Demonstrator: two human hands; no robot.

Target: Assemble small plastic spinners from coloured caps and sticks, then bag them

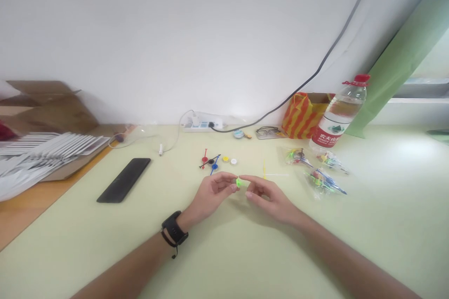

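We've got both hands meeting mid-tabletop: left hand (212, 192) and right hand (266, 196) each pinch the tiny green piece (239, 181) with fingertips. Small colored parts (217, 160) lie just beyond, toward the back edge; phone (124, 180) sits off left.

A home or dorm desk (386, 187) against a white wall (175, 32). A power strip (203, 124) lies at the wall. Left of it are a phone (124, 180) and cardboard boxes (45, 103). Right of it are glasses (268, 131), a striped bag (300, 117), a water bottle (338, 119) and a green curtain (400, 60).
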